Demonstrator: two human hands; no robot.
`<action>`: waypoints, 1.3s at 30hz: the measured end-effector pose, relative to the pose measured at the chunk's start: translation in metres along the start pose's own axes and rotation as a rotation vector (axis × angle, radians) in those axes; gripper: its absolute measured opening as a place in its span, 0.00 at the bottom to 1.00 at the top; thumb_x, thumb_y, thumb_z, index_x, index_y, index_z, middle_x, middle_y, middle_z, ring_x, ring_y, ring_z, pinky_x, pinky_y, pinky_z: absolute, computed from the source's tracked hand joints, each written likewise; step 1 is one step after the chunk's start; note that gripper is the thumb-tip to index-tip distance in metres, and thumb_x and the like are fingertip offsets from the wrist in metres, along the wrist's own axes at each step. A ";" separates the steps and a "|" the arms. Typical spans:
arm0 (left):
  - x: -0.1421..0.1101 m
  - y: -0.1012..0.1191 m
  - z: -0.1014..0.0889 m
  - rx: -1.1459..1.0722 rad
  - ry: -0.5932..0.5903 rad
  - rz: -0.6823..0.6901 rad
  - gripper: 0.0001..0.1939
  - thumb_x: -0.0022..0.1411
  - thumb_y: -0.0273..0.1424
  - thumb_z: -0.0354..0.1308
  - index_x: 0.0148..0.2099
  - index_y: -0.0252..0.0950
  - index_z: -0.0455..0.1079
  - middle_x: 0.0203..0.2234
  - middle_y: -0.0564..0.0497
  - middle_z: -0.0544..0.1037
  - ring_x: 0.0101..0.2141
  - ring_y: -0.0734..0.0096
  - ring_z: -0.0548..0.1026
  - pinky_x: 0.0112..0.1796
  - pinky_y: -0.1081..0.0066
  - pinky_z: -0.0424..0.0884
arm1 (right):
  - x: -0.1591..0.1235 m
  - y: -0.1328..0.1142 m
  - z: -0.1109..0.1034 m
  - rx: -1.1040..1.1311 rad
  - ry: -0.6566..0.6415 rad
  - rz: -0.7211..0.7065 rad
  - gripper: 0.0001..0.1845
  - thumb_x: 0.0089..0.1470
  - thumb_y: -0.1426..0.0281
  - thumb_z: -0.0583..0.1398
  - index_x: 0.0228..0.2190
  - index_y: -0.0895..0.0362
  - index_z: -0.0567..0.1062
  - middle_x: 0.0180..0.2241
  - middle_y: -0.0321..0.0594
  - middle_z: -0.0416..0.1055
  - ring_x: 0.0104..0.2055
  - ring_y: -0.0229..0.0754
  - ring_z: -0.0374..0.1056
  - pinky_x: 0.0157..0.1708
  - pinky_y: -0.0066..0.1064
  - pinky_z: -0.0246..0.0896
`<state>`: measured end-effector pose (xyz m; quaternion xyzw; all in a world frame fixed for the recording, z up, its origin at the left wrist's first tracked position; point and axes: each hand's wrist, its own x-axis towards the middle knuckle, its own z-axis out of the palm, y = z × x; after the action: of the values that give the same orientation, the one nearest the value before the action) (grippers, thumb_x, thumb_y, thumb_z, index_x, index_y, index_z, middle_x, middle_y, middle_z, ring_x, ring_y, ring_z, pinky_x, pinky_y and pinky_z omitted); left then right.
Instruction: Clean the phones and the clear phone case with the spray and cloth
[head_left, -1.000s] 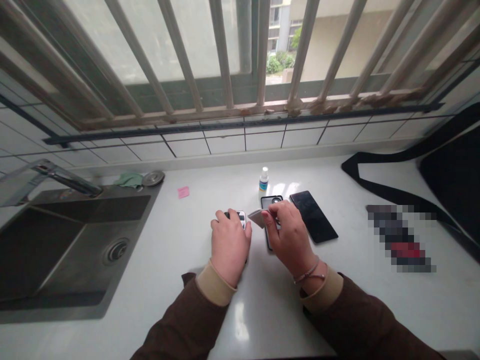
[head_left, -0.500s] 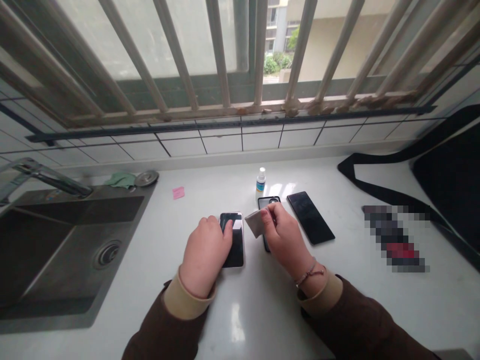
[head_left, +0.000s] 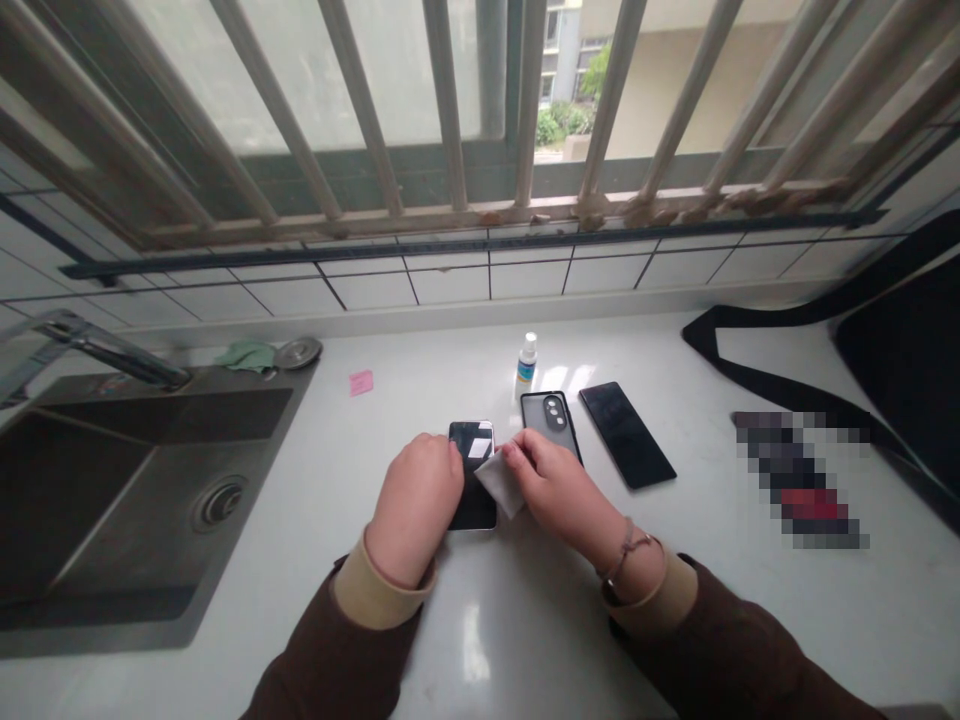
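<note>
A black-screened smartphone point(head_left: 472, 508) with a light edge lies on the white counter. My left hand point(head_left: 420, 500) is closed along its left side and hides that edge. Between the thumb and fingers of my right hand point(head_left: 564, 488) is pinched a thin grey cloth point(head_left: 501, 488), which hangs over the phone's right edge and covers part of the screen. Behind my right hand lies a phone case point(head_left: 541, 412) with a dark rim and a camera cutout. To its right is a flat black tablet-like device point(head_left: 628, 437). A small white-capped bottle point(head_left: 527, 362) stands beyond the case.
At the left is a steel sink point(head_left: 247, 430) with a faucet point(head_left: 112, 352), a green cloth point(head_left: 246, 355) and a strainer point(head_left: 298, 352). A pink note point(head_left: 361, 383) lies on the counter. A black strap point(head_left: 750, 378), a bag and a blurred-out item are at the right.
My right hand has moved left and slightly down, carrying the cloth from beside the phone onto its right edge. More of the phone case now shows. My left hand stays at the phone.
</note>
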<state>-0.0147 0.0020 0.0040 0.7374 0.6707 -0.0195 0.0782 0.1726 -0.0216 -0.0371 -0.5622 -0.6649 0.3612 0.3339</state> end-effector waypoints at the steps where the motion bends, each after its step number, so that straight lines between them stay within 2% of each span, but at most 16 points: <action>1: 0.000 0.000 0.000 -0.002 0.000 0.002 0.23 0.77 0.28 0.43 0.43 0.32 0.82 0.38 0.36 0.84 0.39 0.54 0.82 0.42 0.61 0.72 | 0.000 0.000 0.000 0.003 0.001 -0.001 0.15 0.75 0.61 0.55 0.35 0.53 0.72 0.30 0.39 0.77 0.34 0.46 0.74 0.34 0.35 0.60; 15: -0.002 -0.002 0.015 0.004 0.054 0.032 0.22 0.77 0.28 0.44 0.41 0.32 0.81 0.36 0.38 0.83 0.36 0.54 0.83 0.39 0.62 0.74 | -0.003 -0.006 0.002 0.010 -0.007 0.025 0.15 0.74 0.60 0.55 0.34 0.52 0.70 0.30 0.38 0.76 0.33 0.46 0.72 0.34 0.35 0.59; 20: -0.003 0.000 0.014 0.020 0.072 0.030 0.22 0.77 0.29 0.44 0.40 0.32 0.80 0.35 0.38 0.82 0.36 0.53 0.82 0.39 0.60 0.75 | -0.003 -0.005 0.004 0.003 0.002 0.035 0.15 0.74 0.60 0.55 0.34 0.53 0.71 0.30 0.39 0.76 0.33 0.46 0.72 0.34 0.34 0.58; 22: -0.003 0.000 0.014 0.025 0.105 0.007 0.21 0.78 0.31 0.44 0.44 0.31 0.79 0.38 0.37 0.82 0.38 0.51 0.82 0.41 0.59 0.76 | -0.002 -0.004 0.003 0.001 0.021 0.046 0.15 0.74 0.60 0.55 0.35 0.53 0.71 0.31 0.39 0.76 0.34 0.45 0.72 0.34 0.34 0.57; 24: 0.000 -0.005 0.015 -0.008 0.179 0.011 0.20 0.79 0.36 0.47 0.55 0.28 0.76 0.46 0.33 0.81 0.46 0.47 0.82 0.47 0.55 0.77 | -0.002 -0.004 0.000 0.015 0.066 0.036 0.14 0.74 0.60 0.55 0.36 0.53 0.71 0.31 0.39 0.75 0.33 0.45 0.71 0.34 0.34 0.57; 25: 0.003 -0.009 0.017 -0.047 0.218 0.046 0.23 0.78 0.40 0.51 0.62 0.26 0.72 0.51 0.30 0.80 0.52 0.44 0.80 0.52 0.52 0.77 | -0.002 -0.005 -0.002 0.031 0.095 0.016 0.14 0.74 0.60 0.54 0.37 0.53 0.70 0.31 0.38 0.74 0.33 0.44 0.70 0.34 0.33 0.56; 27: 0.010 -0.020 0.022 -0.158 0.245 0.204 0.37 0.74 0.46 0.58 0.72 0.25 0.61 0.65 0.27 0.72 0.65 0.40 0.70 0.64 0.46 0.69 | -0.003 -0.008 -0.008 0.089 0.115 -0.065 0.15 0.74 0.59 0.54 0.37 0.53 0.70 0.30 0.36 0.71 0.31 0.42 0.67 0.33 0.32 0.56; 28: 0.014 -0.025 0.025 -0.219 0.218 0.293 0.41 0.72 0.48 0.60 0.75 0.26 0.57 0.70 0.28 0.67 0.70 0.40 0.65 0.68 0.45 0.64 | -0.005 -0.010 -0.012 0.125 0.080 -0.124 0.15 0.74 0.59 0.54 0.37 0.53 0.69 0.29 0.35 0.70 0.30 0.40 0.66 0.33 0.32 0.56; 30: 0.021 -0.034 0.031 -0.330 0.170 0.358 0.37 0.76 0.47 0.55 0.76 0.29 0.56 0.72 0.31 0.65 0.72 0.46 0.63 0.70 0.46 0.61 | -0.008 -0.016 -0.016 0.194 -0.098 -0.264 0.13 0.73 0.60 0.56 0.37 0.53 0.70 0.28 0.33 0.68 0.29 0.39 0.64 0.32 0.31 0.56; 32: 0.026 -0.037 0.035 -0.413 0.153 0.352 0.31 0.79 0.44 0.47 0.74 0.30 0.60 0.71 0.33 0.68 0.71 0.50 0.65 0.71 0.48 0.61 | -0.013 -0.022 -0.017 0.220 -0.350 -0.384 0.11 0.70 0.62 0.58 0.36 0.54 0.70 0.28 0.32 0.67 0.28 0.37 0.62 0.31 0.29 0.55; 35: 0.029 -0.035 0.037 -0.496 0.155 0.348 0.27 0.81 0.41 0.43 0.71 0.31 0.65 0.67 0.36 0.73 0.68 0.54 0.69 0.70 0.50 0.62 | -0.021 -0.029 -0.011 0.177 -0.650 -0.459 0.09 0.67 0.63 0.62 0.36 0.54 0.72 0.27 0.31 0.68 0.26 0.35 0.61 0.29 0.28 0.53; 37: 0.030 -0.033 0.037 -0.519 0.164 0.359 0.26 0.81 0.39 0.43 0.69 0.31 0.67 0.66 0.37 0.75 0.66 0.56 0.71 0.69 0.51 0.64 | -0.024 -0.030 -0.004 0.149 -0.757 -0.470 0.09 0.66 0.62 0.62 0.37 0.54 0.73 0.28 0.32 0.69 0.27 0.35 0.62 0.28 0.27 0.54; 39: 0.030 -0.031 0.037 -0.518 0.173 0.369 0.25 0.81 0.38 0.44 0.68 0.30 0.68 0.64 0.36 0.76 0.65 0.56 0.72 0.69 0.52 0.64 | -0.027 -0.030 0.003 0.141 -0.800 -0.484 0.10 0.66 0.61 0.62 0.37 0.54 0.73 0.28 0.32 0.70 0.27 0.36 0.62 0.29 0.27 0.55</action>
<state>-0.0394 0.0292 -0.0397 0.8009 0.5126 0.2288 0.2082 0.1591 -0.0515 -0.0142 -0.1838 -0.8270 0.5056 0.1633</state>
